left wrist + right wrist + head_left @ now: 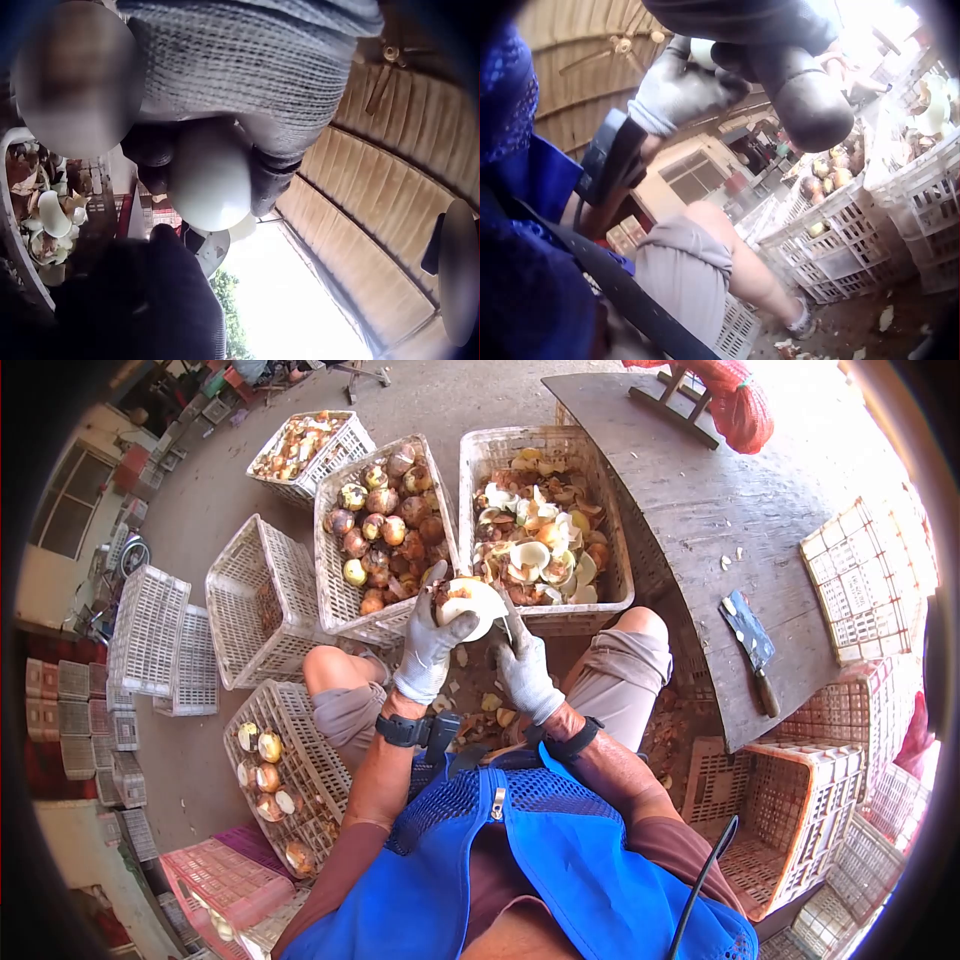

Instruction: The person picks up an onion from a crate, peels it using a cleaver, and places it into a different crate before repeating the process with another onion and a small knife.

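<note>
My gloved left hand (428, 647) grips a large onion (478, 603), mostly bare and white with brown skin at its left side. In the left wrist view the smooth white onion (210, 184) bulges between the dark fingertips. My gloved right hand (527, 668) is at the onion's right side, thumb raised and fingers curled. It pinches a thin pale piece (216, 251) beside the onion; I cannot tell whether this is peel or a blade. Just beyond the hands stand a crate of unpeeled onions (327, 575) and a crate of peelings (622, 560).
A cleaver (748, 635) lies on the wooden table (680, 510) at the right, with a red mesh sack (738, 410) farther back. A crate (262, 715) with several partly peeled onions is at my left. Other crates (240, 585) stand around, and scraps litter the floor between my legs.
</note>
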`<state>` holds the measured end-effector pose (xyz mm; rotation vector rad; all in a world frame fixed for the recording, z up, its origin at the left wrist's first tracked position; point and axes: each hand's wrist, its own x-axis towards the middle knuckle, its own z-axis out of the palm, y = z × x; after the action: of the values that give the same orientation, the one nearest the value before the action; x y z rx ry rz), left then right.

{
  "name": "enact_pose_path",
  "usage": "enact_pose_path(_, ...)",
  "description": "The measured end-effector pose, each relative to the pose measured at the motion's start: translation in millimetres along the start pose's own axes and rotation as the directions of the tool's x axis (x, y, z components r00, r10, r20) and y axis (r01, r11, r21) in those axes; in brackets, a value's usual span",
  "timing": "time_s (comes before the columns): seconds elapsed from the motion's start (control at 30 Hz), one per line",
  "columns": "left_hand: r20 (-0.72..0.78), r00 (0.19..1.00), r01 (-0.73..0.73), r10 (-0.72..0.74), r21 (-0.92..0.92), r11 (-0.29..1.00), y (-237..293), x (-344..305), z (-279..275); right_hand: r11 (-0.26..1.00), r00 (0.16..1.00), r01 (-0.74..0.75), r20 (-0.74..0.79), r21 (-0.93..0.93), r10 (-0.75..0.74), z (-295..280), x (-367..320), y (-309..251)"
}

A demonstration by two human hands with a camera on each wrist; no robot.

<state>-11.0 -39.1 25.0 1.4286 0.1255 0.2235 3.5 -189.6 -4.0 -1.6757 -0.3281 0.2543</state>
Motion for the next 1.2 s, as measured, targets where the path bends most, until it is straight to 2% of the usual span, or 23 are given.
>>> enact_pose_path(0.1,0.096,0.988,-0.128,0.118,0.106,0.986,1,-1,-15,0.998,0.997,-0.011,0.072,0.064,0.006,-11,2,-11)
enact_pose_path(0.13,0.141,0.986,-0.123,0.091,0.242,0.962,11,-1,-21,0.999,0.997,-0.008,0.076,0.032,0.005,-13,3,-11)
enact_pose_path(0.23,0.265,0.944,-0.315,0.197,0.540,0.781,23,4,-29,0.999,0.997,0.034,0.069,-0.035,-0.032,-22,10,-18)
enact_pose_path(0.37,0.333,0.942,-0.193,0.048,0.416,0.889,29,6,-25,0.951,0.953,0.300,0.058,-0.081,-0.296,-38,22,-34)
enact_pose_path(0.43,0.379,0.925,-0.264,0.026,0.591,0.762,28,10,-26,0.924,0.928,0.370,0.002,-0.093,-0.372,-45,26,-49)
enact_pose_path(0.5,0.304,0.950,-0.087,-0.073,0.483,0.871,32,6,-22,0.882,0.892,0.386,-0.134,-0.269,-0.431,-59,39,-53)
enact_pose_path(0.53,0.316,0.946,-0.082,-0.080,0.470,0.879,35,5,-21,0.829,0.845,0.405,-0.188,-0.386,-0.500,-64,54,-42)
enact_pose_path(0.57,0.312,0.944,-0.042,-0.104,0.429,0.902,37,4,-19,0.681,0.814,0.373,-0.130,-0.631,-0.566,-70,70,-34)
enact_pose_path(0.6,0.310,0.942,-0.001,-0.129,0.387,0.922,39,3,-17,0.567,0.922,0.237,-0.002,-0.789,-0.387,-79,87,-6)
enact_pose_path(0.63,0.310,0.939,0.036,-0.150,0.345,0.938,40,3,-15,0.391,0.983,0.134,0.073,-0.911,-0.166,-83,94,-5)
enact_pose_path(0.67,0.339,0.925,0.054,-0.173,0.333,0.941,40,7,-20,0.446,0.988,0.122,0.065,-0.887,-0.143,-86,92,-3)
enact_pose_path(0.7,0.362,0.912,0.073,-0.192,0.319,0.945,36,12,-27,0.517,0.967,0.232,0.135,-0.824,-0.217,-88,89,0)
enact_pose_path(0.77,0.383,0.892,0.131,-0.240,0.289,0.948,32,9,-32,0.632,0.903,0.424,0.254,-0.649,-0.346,-86,54,-30)
enact_pose_path(0.83,0.389,0.882,0.171,-0.267,0.263,0.949,41,8,-26,0.656,0.843,0.527,0.429,-0.541,-0.325,-86,31,-36)
enact_pose_path(0.87,0.391,0.869,0.209,-0.303,0.264,0.942,48,6,-22,0.589,0.726,0.687,0.444,-0.426,-0.526,-83,29,-29)
enact_pose_path(0.97,0.524,0.843,-0.187,-0.122,0.497,0.847,35,15,-32,0.687,0.748,0.598,0.596,-0.412,-0.293,-88,11,-26)
enact_pose_path(1.07,0.569,0.809,-0.127,-0.148,0.415,0.901,26,17,-30,0.622,0.776,0.581,0.586,-0.525,-0.231,-89,6,-20)
enact_pose_path(1.17,0.562,0.776,0.111,-0.286,0.325,0.939,29,9,-22,0.577,0.744,0.640,0.597,-0.507,-0.300,-85,1,-20)
enact_pose_path(1.2,0.558,0.769,0.151,-0.313,0.317,0.936,31,7,-21,0.593,0.747,0.624,0.611,-0.509,-0.262,-85,1,-22)
